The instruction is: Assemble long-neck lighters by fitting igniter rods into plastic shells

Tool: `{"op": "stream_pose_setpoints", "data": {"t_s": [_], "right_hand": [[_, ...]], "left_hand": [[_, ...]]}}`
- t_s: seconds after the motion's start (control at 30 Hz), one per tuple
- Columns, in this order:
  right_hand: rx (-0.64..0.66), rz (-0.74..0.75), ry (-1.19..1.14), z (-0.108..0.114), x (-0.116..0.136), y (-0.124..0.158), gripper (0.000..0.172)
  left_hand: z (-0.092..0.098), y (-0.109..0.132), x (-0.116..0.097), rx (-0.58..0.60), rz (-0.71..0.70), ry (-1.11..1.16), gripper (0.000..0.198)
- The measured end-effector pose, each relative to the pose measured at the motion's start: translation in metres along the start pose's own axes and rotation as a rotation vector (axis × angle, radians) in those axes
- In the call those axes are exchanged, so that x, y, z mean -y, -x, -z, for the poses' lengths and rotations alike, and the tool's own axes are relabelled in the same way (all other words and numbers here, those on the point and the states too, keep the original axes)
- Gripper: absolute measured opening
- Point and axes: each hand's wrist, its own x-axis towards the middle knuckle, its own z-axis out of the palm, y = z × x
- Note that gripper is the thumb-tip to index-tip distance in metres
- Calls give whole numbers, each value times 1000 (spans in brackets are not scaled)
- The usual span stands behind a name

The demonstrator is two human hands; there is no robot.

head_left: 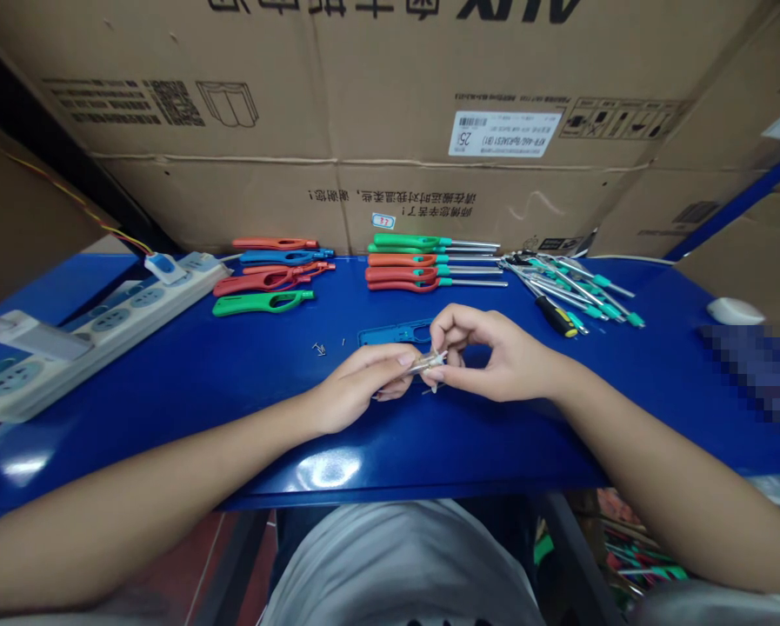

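Observation:
In front of me my left hand is closed around a small, clear and silvery lighter part. My right hand pinches the whitish end of that same part between thumb and fingers. Fine detail on the part is too small to make out. Just behind both hands lies a blue half shell of a lighter handle, its right end partly covered by my right fingers. Several tiny screws are scattered on the blue table, left of the shell.
Coloured lighter handles lie in a stack at the back left. Long-nosed lighters rest at the back centre. Metal nozzles and a black-and-yellow screwdriver are to their right. A power strip borders the left; a cardboard box stands behind.

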Motion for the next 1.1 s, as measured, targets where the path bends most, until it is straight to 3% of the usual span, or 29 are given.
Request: {"op": "stream_pose_setpoints", "data": {"t_s": [0.3, 0.5, 0.63, 0.77, 1.1], "right_hand": [[72, -9, 36, 0, -1, 2, 24], [-59, 28, 97, 1, 0, 1, 31], [-140, 129, 201, 4, 2, 1, 16], [-148, 199, 237, 5, 3, 3, 12], [-147, 205, 160, 3, 8, 3, 11]], "left_hand": [[1, 2, 1, 42, 43, -29, 40], [-1, 1, 1, 6, -66, -70, 35], [0, 1, 1, 5, -156, -148, 31], [1, 3, 0, 26, -197, -244, 33], [2, 6, 1, 49, -258, -307, 32]]}}
